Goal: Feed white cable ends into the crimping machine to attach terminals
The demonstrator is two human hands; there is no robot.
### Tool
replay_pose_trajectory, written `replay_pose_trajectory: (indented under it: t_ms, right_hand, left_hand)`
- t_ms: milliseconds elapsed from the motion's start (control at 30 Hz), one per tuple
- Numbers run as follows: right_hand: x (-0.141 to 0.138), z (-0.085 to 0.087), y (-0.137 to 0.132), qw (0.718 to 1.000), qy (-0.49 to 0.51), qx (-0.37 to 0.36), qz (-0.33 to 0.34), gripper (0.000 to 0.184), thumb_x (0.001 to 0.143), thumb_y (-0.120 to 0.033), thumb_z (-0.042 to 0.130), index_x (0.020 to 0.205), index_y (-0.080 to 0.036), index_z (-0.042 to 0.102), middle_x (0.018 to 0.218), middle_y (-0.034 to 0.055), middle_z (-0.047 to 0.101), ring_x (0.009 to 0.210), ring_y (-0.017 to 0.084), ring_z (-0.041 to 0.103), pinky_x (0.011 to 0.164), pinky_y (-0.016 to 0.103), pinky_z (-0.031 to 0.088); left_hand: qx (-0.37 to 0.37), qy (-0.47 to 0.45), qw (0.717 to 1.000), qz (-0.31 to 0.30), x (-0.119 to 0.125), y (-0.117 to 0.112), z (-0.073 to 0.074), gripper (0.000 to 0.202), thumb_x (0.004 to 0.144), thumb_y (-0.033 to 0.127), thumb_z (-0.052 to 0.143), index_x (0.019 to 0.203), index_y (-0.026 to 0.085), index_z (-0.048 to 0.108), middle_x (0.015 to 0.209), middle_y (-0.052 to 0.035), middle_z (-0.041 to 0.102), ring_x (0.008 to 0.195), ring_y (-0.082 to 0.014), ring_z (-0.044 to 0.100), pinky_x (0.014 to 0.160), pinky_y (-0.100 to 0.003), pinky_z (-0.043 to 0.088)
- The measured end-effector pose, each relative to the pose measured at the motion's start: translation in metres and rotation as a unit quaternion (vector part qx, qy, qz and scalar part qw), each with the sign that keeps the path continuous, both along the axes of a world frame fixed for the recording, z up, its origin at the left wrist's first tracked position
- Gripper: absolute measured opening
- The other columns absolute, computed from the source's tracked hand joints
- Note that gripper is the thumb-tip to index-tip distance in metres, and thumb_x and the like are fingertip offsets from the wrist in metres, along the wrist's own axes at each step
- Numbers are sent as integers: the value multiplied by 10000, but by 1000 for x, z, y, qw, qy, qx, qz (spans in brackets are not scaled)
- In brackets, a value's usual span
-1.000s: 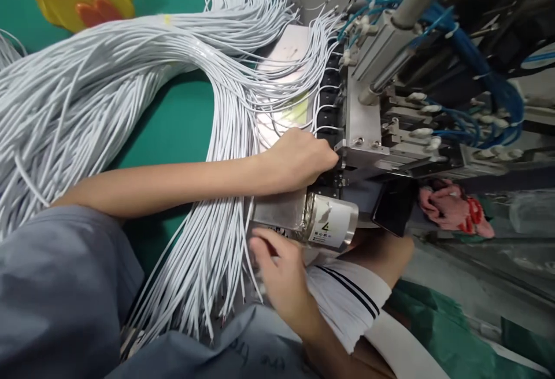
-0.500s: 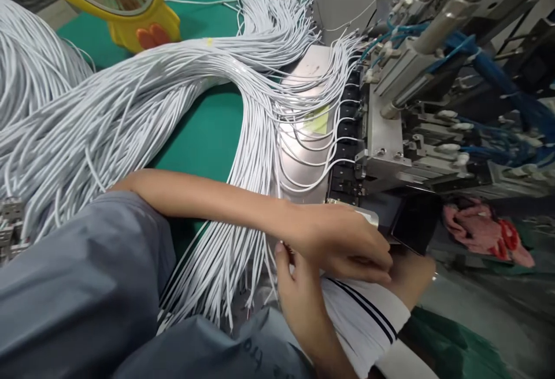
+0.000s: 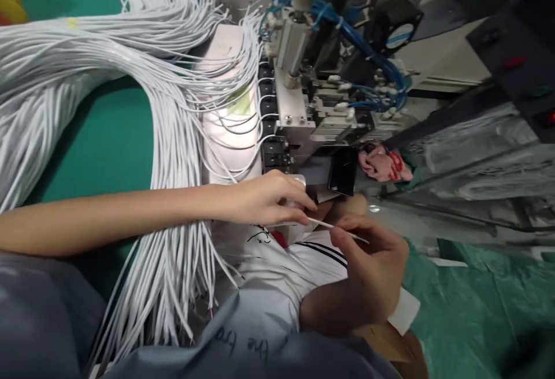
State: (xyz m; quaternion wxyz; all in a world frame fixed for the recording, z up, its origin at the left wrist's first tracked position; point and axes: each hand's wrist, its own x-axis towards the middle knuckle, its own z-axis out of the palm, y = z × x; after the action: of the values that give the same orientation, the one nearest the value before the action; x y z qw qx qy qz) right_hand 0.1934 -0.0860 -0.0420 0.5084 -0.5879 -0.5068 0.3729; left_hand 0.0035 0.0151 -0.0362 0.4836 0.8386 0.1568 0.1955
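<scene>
A short length of white cable (image 3: pixel 319 223) runs between my two hands over my lap. My left hand (image 3: pixel 264 197) pinches one end between thumb and fingers, its arm lying across a thick bundle of white cables (image 3: pixel 173 136). On the lower right, my right hand (image 3: pixel 373 263) has its fingers closed on the same cable, whose thin tip shows just past the thumb. Part of the cable is hidden by the fingers. Several other white cables curve into a row of black holders (image 3: pixel 269 104) along the machine, just beyond my left hand.
The machine (image 3: pixel 299 90) with metal cylinders and blue air hoses rises beyond the holders. A green table mat (image 3: pixel 113 130) lies under the bundles. A dark phone-like slab (image 3: pixel 342 171) and a pink cloth (image 3: pixel 384 162) rest near the machine. Green sheeting (image 3: pixel 485 298) covers the lower right.
My view has swung to the right. My hands, crossed close together before, are now apart with the white cable stretched between them; my right hand has moved out to the right.
</scene>
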Motion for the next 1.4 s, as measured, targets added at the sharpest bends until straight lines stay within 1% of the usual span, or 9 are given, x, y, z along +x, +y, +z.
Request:
replay_pose_trajectory:
  t_ms: [100,200,400,500,633,767,1000,1200,1400]
  right_hand:
    - [-3,-15,1,981,170,92,-11,69,729,-232,708,733,-231,639,584,-38,546,488,97,487,451,225,386]
    - [-16,-26,7,967,227,117,2,48,757,-237,690,754,-234,642,604,-38,517,504,90,469,467,227,369]
    - [-36,-33,10,969,215,123,16,66,809,-279,641,816,-231,685,728,0,561,546,94,496,484,245,388]
    - [-32,-32,8,976,181,122,11,81,806,-216,643,828,-240,717,734,5,586,606,108,530,515,248,398]
    - [-24,-30,8,991,112,65,26,113,785,-158,657,817,-236,733,687,-5,590,602,105,515,509,244,366]
    - [-22,-32,10,994,84,53,35,93,782,-155,651,753,-212,718,631,-15,569,556,94,469,494,246,324]
    - [-27,-36,13,991,81,100,16,60,759,-219,665,717,-201,705,594,-4,552,541,109,450,484,260,326]
    - [-21,-33,12,994,37,104,19,60,756,-189,656,728,-196,710,547,-28,465,496,87,377,463,249,272]
    - [-32,-43,14,985,120,123,-9,127,755,-232,667,634,-195,680,509,-35,419,500,93,352,471,256,277]
  left_hand:
    - [-3,-6,1000,-16,2,-4,1,171,879,170,540,879,101,696,769,-55,642,689,-91,573,649,-181,437]
    - [-19,-6,1000,-9,3,-9,3,174,876,189,548,856,93,692,734,-46,612,654,-81,546,621,-176,433]
    - [-118,-5,993,21,5,-16,7,210,883,224,527,806,101,679,730,-43,617,576,-69,559,531,-164,442]
    - [-57,-16,997,42,5,-15,5,175,863,192,549,794,107,685,678,-29,612,573,-72,547,538,-166,430]
    - [62,-29,996,52,4,-12,-1,190,873,190,533,784,117,685,689,-47,624,615,-89,538,590,-191,430]
    - [114,-18,991,65,3,-11,-4,184,864,171,527,758,127,670,690,-46,616,608,-90,525,574,-189,411]
    - [27,-32,997,65,4,-11,-1,164,854,196,577,731,116,652,674,-31,624,614,-86,545,596,-183,425]
    - [64,5,997,39,4,-12,-2,189,885,162,511,778,117,661,727,-43,641,646,-89,560,628,-186,432]
    - [46,-21,995,83,4,-21,-2,154,844,182,586,717,128,655,648,-13,610,587,-76,547,577,-179,423]
